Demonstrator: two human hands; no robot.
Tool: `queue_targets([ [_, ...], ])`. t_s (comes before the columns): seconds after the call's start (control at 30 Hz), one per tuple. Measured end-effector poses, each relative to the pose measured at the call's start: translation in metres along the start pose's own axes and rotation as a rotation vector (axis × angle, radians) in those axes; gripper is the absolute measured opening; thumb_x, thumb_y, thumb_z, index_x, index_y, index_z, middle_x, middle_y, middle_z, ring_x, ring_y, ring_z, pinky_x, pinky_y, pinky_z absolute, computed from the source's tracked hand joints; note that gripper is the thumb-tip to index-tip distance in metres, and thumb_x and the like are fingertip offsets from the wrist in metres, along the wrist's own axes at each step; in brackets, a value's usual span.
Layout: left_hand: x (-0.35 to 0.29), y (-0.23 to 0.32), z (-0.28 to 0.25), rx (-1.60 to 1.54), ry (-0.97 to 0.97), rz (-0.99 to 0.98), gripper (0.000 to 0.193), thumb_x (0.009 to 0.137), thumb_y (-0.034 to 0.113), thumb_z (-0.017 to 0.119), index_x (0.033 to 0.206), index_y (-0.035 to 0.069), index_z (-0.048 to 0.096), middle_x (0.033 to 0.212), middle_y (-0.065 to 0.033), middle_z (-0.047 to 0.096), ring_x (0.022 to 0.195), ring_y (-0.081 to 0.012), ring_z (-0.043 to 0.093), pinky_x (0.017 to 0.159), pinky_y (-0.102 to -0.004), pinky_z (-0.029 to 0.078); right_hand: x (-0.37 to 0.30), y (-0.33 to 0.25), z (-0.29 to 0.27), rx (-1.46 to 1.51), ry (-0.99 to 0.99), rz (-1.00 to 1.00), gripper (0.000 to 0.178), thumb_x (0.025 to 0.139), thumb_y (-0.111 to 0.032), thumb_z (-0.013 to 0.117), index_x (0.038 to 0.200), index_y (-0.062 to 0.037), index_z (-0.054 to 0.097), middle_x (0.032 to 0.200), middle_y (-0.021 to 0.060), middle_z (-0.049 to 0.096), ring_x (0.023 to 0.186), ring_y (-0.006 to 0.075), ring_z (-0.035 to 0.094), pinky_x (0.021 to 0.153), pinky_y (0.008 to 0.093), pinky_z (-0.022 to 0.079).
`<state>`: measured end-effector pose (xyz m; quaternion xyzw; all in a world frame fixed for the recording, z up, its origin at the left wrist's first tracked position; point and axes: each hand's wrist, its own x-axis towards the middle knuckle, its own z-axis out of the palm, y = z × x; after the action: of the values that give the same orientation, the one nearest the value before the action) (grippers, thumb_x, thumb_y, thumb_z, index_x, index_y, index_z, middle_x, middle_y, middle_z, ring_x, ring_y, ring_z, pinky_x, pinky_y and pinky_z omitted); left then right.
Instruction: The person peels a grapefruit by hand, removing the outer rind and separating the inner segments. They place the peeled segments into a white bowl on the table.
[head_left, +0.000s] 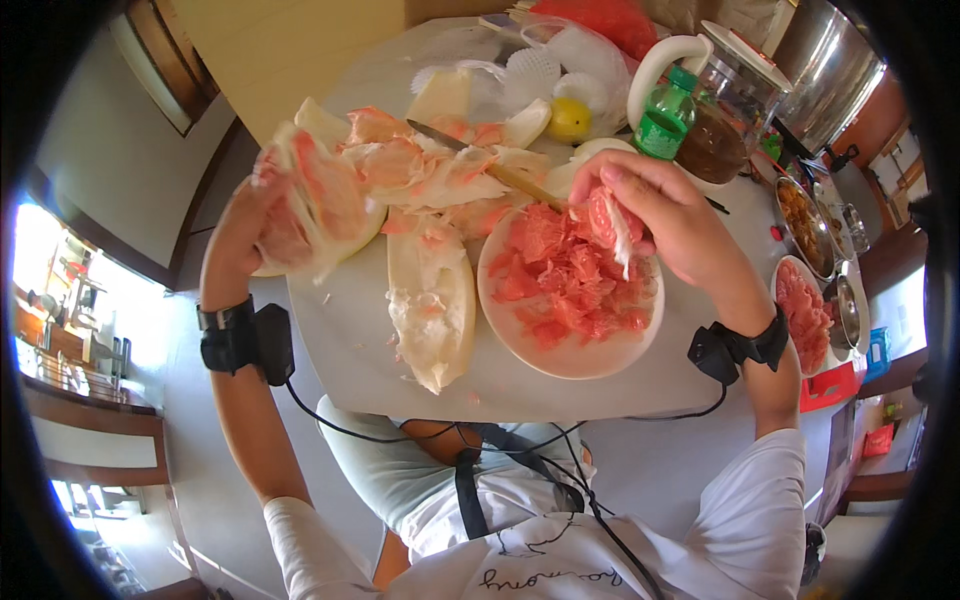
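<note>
My left hand (250, 222), a little blurred, is closed on a thin, pinkish-white pomelo membrane (318, 195) over the left side of the table. Between the fingers of my right hand (672, 205) is a chunk of pomelo flesh (606, 220) with a strip of white membrane hanging from it. Directly below sits a white plate (575, 370) heaped with loose pink pomelo flesh (570, 275). Thick pomelo rind (435, 300) lies to the left of the plate. Behind it, torn membranes (410, 170) form a pile, and a knife (510, 180) with a wooden handle rests across them.
At the back are a yellow fruit (570, 119), white foam netting (530, 75), a green bottle (664, 120) and a glass jug (722, 115) of brown liquid. Another plate of pink pieces (800, 315) stands to the right. Black cables (530, 450) run between my wrist straps.
</note>
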<state>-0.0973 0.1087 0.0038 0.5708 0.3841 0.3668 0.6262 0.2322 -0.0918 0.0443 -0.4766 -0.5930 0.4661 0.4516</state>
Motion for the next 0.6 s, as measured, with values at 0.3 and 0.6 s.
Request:
queue_targets([
  [0.3, 0.009, -0.034, -0.011, 0.523, 0.383, 0.267, 0.045, 0.091, 0.032, 0.057, 0.120, -0.002, 0.051, 0.113, -0.0126, 0.057, 0.100, -0.0179, 0.056, 0.088, -0.0282, 0.044, 0.005, 0.020, -0.005, -0.145, -0.044, 0.005, 0.028, 0.098, -0.025, 0.042, 0.100, -0.0033, 0.059, 0.082, -0.0016, 0.055, 0.072, 0.0028, 0.048, 0.065, 0.0169, 0.041],
  [0.6, -0.026, 0.000, 0.064, 1.114, 0.459, 0.862, 0.036, 0.084, 0.017, 0.063, 0.117, 0.003, 0.055, 0.117, -0.0156, 0.055, 0.108, -0.0306, 0.053, 0.090, -0.0366, 0.043, 0.007, 0.027, -0.006, -0.015, -0.113, 0.060, 0.029, 0.098, -0.024, 0.045, 0.103, 0.0000, 0.061, 0.077, -0.0008, 0.058, 0.070, 0.0044, 0.052, 0.064, 0.0191, 0.044],
])
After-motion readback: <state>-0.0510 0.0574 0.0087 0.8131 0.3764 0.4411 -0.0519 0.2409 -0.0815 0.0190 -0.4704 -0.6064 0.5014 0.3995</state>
